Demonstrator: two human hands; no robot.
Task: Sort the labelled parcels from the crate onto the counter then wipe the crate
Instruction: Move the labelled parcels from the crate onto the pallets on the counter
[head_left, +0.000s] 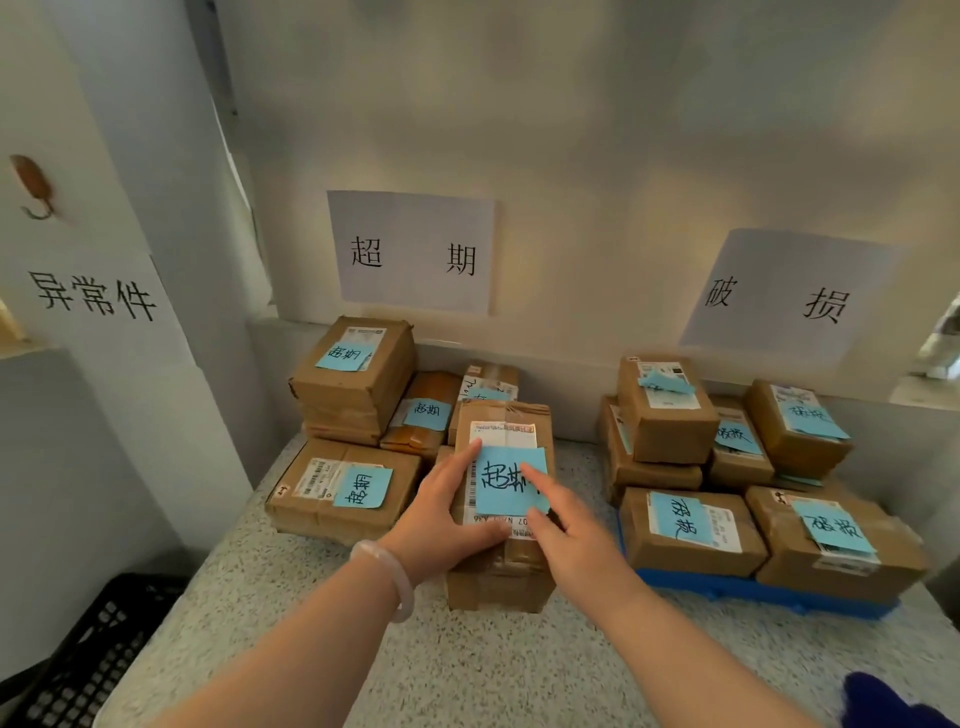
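A brown cardboard parcel (506, 413) with a blue handwritten note (511, 480) sits at the front of the left group on the speckled counter (467, 665). My left hand (441, 512) rests on its near left corner, index finger and thumb lying flat on the top face. My right hand (576, 545) touches the blue note with its index fingertip, the other fingers loosely bent. Behind and left of the parcel lie several more note-labelled parcels (343, 491). The black plastic crate (98, 649) is on the floor at the lower left, only partly in view.
A second group of labelled parcels (691, 525) sits to the right on a blue tray (753, 592). Paper signs hang on the wall above each group (413, 254) (779, 299), and a third (93, 296) on the left pillar. A dark blue cloth (883, 701) shows at the bottom right.
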